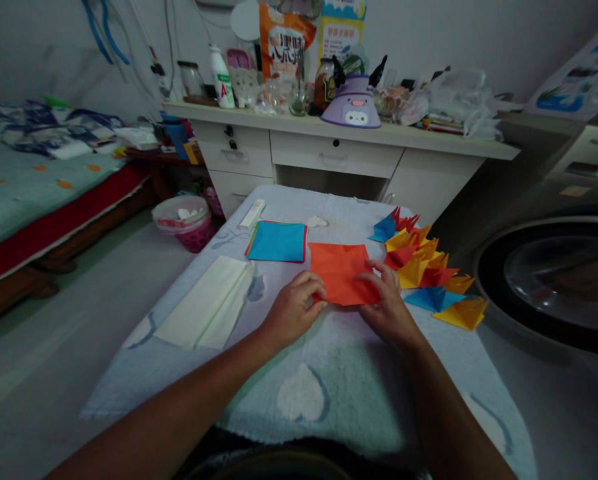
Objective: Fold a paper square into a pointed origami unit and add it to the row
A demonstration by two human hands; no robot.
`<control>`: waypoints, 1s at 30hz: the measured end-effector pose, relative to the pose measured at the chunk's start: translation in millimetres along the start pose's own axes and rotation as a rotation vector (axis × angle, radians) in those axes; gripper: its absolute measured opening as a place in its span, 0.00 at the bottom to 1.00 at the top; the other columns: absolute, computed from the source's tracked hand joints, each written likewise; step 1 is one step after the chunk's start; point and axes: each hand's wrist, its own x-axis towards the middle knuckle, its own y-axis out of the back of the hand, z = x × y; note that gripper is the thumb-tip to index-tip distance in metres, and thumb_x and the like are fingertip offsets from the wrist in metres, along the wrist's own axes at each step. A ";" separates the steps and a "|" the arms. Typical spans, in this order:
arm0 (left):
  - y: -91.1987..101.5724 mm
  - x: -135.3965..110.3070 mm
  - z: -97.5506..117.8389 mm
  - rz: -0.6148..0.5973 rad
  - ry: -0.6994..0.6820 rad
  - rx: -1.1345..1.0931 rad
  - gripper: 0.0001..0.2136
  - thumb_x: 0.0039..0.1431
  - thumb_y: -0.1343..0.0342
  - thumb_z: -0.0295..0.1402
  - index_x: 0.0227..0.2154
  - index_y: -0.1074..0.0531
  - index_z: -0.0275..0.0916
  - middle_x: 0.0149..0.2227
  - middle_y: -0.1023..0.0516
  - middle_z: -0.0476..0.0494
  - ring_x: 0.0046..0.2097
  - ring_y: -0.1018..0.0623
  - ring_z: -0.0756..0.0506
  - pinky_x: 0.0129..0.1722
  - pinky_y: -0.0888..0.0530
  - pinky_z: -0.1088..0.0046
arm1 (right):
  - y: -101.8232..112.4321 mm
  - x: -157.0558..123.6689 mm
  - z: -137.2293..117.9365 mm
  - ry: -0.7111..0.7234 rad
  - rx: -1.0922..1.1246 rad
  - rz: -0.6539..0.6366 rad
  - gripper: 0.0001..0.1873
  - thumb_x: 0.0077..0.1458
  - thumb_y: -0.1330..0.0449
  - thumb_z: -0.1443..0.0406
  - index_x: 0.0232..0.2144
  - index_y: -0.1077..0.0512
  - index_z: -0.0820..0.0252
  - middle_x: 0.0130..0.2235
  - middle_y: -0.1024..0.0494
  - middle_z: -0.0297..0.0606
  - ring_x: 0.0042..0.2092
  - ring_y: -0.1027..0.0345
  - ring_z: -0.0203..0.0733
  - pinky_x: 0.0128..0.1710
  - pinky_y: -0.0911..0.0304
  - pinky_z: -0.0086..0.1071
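Left hand: the left hand (296, 303) pinches the near left corner of a square, bright orange paper sheet (341, 267).
Right hand: the right hand (389, 300) grasps the sheet's right side, fingers curved over the edge; pressure, cannot tell.
Orange sheet: between both hands, mid-worktop, opened out, faint crease lines, top edge slightly uneven.
Handling tips: paper looks thin, so a light grip should do; better to square edges and corners before pressing anything, pin one side with the left, run a right fingertip firmly along each crease. Likely slip-ups: skewed corners, crumpled edge, soft cloth giving way under pressure.
Right of sheet: cluster of pointed, folded paper pieces in red, yellow, orange and blue (416, 260), near the right hand; keep elbow off.
Left of sheet: neat stack of square paper, blue on top, red and yellowish edges showing (280, 241), just beside it.
Further left: flat, pale cream folded sheet or bag (203, 303), material unclear; slim white oblong box (253, 214) behind stack.
Worktop: pale blue cloth-covered worktop (359, 387) with white heart shapes.
Behind: white drawer cabinet (339, 157), purple visor (353, 100) on top.
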 end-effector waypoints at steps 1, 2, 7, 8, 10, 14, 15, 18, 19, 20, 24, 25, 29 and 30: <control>3.6 -2.8 -2.9 -0.003 0.006 -0.013 0.06 0.54 0.45 0.21 0.30 0.30 0.38 0.39 0.27 0.46 0.43 0.25 0.47 0.44 0.28 0.69 | 0.7 0.2 0.4 0.004 0.021 -0.010 0.22 0.46 0.42 0.68 0.47 0.29 0.54 0.62 0.43 0.43 0.64 0.50 0.52 0.61 0.52 0.48; 6.7 -5.6 -5.7 0.000 0.014 -0.025 0.06 0.54 0.45 0.21 0.30 0.30 0.38 0.40 0.27 0.45 0.44 0.25 0.47 0.45 0.28 0.68 | 1.4 0.5 0.5 0.005 0.043 -0.024 0.21 0.47 0.42 0.68 0.45 0.27 0.54 0.62 0.43 0.42 0.64 0.50 0.53 0.61 0.52 0.48; 14.5 -18.5 -17.9 -0.018 0.064 -0.070 0.05 0.53 0.46 0.21 0.28 0.31 0.38 0.40 0.27 0.45 0.45 0.25 0.47 0.47 0.29 0.67 | 1.9 1.6 0.2 0.015 0.065 -0.102 0.14 0.49 0.40 0.67 0.39 0.22 0.51 0.63 0.41 0.39 0.65 0.51 0.56 0.61 0.53 0.53; 14.8 -20.4 -19.7 -0.025 0.067 -0.073 0.05 0.53 0.46 0.21 0.28 0.31 0.38 0.40 0.27 0.45 0.45 0.25 0.47 0.47 0.29 0.67 | 1.3 1.8 0.5 0.028 0.052 -0.117 0.13 0.49 0.39 0.66 0.38 0.21 0.50 0.63 0.40 0.38 0.65 0.52 0.56 0.61 0.53 0.53; 14.7 -23.6 -22.2 -0.044 0.066 -0.071 0.06 0.54 0.46 0.21 0.28 0.31 0.38 0.40 0.27 0.46 0.44 0.26 0.47 0.47 0.30 0.68 | -0.3 2.0 1.3 0.069 0.024 -0.139 0.11 0.49 0.37 0.66 0.37 0.20 0.48 0.62 0.38 0.37 0.66 0.55 0.57 0.62 0.55 0.54; 14.7 -28.7 -24.6 -0.110 0.078 0.005 0.07 0.53 0.48 0.20 0.29 0.31 0.38 0.39 0.28 0.46 0.43 0.26 0.48 0.44 0.29 0.70 | -3.5 1.8 2.9 0.121 -0.043 -0.201 0.12 0.48 0.36 0.66 0.36 0.20 0.47 0.60 0.34 0.37 0.66 0.55 0.57 0.62 0.59 0.57; 14.9 -29.8 -24.8 -0.123 0.082 0.042 0.07 0.53 0.48 0.19 0.29 0.31 0.39 0.40 0.28 0.46 0.44 0.26 0.48 0.44 0.29 0.70 | -4.1 1.6 3.2 0.121 -0.057 -0.226 0.12 0.48 0.36 0.66 0.36 0.20 0.47 0.59 0.33 0.37 0.66 0.55 0.57 0.62 0.61 0.58; 15.8 -33.0 -24.5 -0.135 0.073 0.174 0.07 0.51 0.46 0.20 0.29 0.30 0.39 0.44 0.28 0.43 0.48 0.27 0.44 0.48 0.30 0.65 | -5.5 1.0 3.8 0.129 -0.063 -0.307 0.12 0.47 0.37 0.67 0.36 0.20 0.47 0.57 0.30 0.36 0.65 0.53 0.56 0.62 0.64 0.59; 16.2 -33.8 -24.1 -0.135 0.064 0.213 0.06 0.51 0.45 0.21 0.29 0.30 0.39 0.46 0.28 0.43 0.50 0.28 0.43 0.50 0.30 0.62 | -5.9 0.9 4.1 0.132 -0.055 -0.328 0.12 0.47 0.37 0.67 0.36 0.20 0.47 0.56 0.29 0.36 0.64 0.51 0.55 0.63 0.65 0.59; 16.6 -34.6 -23.7 -0.138 0.055 0.247 0.06 0.51 0.44 0.22 0.29 0.29 0.39 0.46 0.28 0.42 0.51 0.29 0.42 0.52 0.31 0.61 | -6.4 0.8 4.4 0.133 -0.045 -0.341 0.11 0.48 0.37 0.66 0.36 0.20 0.48 0.55 0.29 0.36 0.63 0.49 0.54 0.63 0.64 0.58; 18.0 -36.7 -22.3 -0.155 0.059 0.332 0.04 0.53 0.43 0.24 0.28 0.29 0.39 0.47 0.28 0.42 0.53 0.30 0.40 0.53 0.32 0.59 | -9.2 1.1 7.2 0.115 -0.011 -0.349 0.08 0.54 0.39 0.63 0.36 0.21 0.49 0.51 0.26 0.38 0.57 0.40 0.50 0.61 0.55 0.53; 18.3 -37.0 -22.3 -0.161 0.066 0.343 0.04 0.53 0.44 0.24 0.28 0.29 0.39 0.47 0.28 0.42 0.52 0.30 0.40 0.53 0.32 0.59 | -10.2 1.1 8.3 0.103 -0.007 -0.346 0.08 0.54 0.40 0.63 0.36 0.21 0.50 0.50 0.26 0.38 0.56 0.39 0.49 0.60 0.52 0.50; 18.5 -37.4 -23.5 -0.177 0.095 0.352 0.04 0.54 0.45 0.24 0.29 0.28 0.39 0.46 0.28 0.42 0.51 0.30 0.41 0.52 0.32 0.60 | -14.5 1.0 12.3 0.021 0.003 -0.315 0.09 0.55 0.40 0.61 0.37 0.22 0.55 0.49 0.26 0.42 0.53 0.37 0.49 0.56 0.45 0.45; 18.3 -37.3 -24.0 -0.175 0.104 0.352 0.04 0.55 0.45 0.24 0.29 0.27 0.39 0.46 0.28 0.42 0.51 0.30 0.41 0.52 0.32 0.59 | -15.5 1.0 12.9 0.002 0.004 -0.308 0.10 0.56 0.40 0.60 0.37 0.22 0.56 0.49 0.26 0.42 0.53 0.37 0.48 0.56 0.44 0.44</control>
